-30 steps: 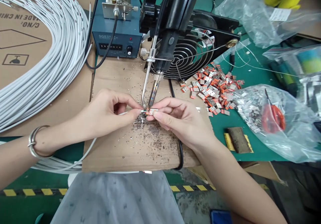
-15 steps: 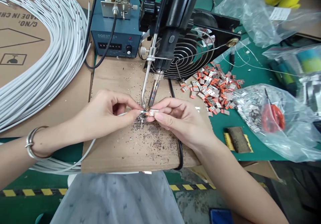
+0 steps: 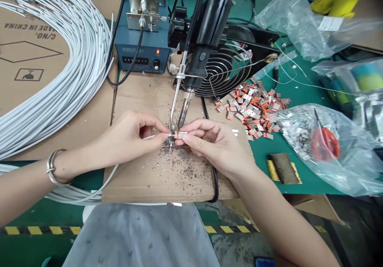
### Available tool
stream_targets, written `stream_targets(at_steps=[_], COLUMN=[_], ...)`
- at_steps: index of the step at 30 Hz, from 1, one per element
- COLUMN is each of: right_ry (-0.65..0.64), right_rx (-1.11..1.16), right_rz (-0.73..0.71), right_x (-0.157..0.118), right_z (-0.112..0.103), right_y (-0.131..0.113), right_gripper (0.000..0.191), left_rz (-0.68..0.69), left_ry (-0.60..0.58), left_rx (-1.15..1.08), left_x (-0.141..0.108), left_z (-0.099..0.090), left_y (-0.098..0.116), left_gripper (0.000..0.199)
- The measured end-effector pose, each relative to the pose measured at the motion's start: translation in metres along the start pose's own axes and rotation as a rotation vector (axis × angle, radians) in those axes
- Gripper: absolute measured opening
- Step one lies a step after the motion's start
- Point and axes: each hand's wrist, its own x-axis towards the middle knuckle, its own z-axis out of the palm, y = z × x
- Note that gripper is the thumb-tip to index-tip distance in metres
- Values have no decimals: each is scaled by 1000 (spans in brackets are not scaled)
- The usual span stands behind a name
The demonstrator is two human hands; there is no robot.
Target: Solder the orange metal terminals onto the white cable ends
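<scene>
Between thumb and finger, my left hand [image 3: 139, 133] pinches the end of a white cable [image 3: 112, 175]. My right hand [image 3: 211, 141] grips a small metal USB connector [image 3: 182, 135] with an orange part. Cable end and connector meet just under the tip of a soldering iron [image 3: 183, 113]. Beside the iron, a thin bent metal tube [image 3: 174, 99] points down at the same spot. Whether the wires touch the connector's contacts is too small to tell. Dark bits and metal scraps lie on the cardboard [image 3: 134, 185] below my fingers.
A large coil of white cables [image 3: 86, 59] lies at the left. Behind stand a blue control box [image 3: 142, 46] and a round fan [image 3: 220, 69]. Right are a heap of connectors [image 3: 254, 107], a brown sponge [image 3: 285, 168] and a plastic bag [image 3: 353, 155] with red-handled cutters [image 3: 326, 143].
The cable end and connector have come together more closely under the iron. A red light on the control box now glows brighter. The view has shifted slightly.
</scene>
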Motion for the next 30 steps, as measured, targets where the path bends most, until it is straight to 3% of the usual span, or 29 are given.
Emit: stream_targets(at_steps=[16,26,30], right_ry=[-6,-14,-23], right_rx=[-36,-41,-74], right_rz=[-12,9,17], right_x=[-1,-2,-4], right_z=[0,-1,-3], right_y=[-2,-2,-3], right_gripper=[7,9,11], left_rz=[95,163,164], left_ry=[17,-35,-108], left_rx=[120,208,225], left_x=[-4,-5,-9], left_z=[0,-1,-1], left_y=[0,-3,-2], left_gripper=[15,20,23])
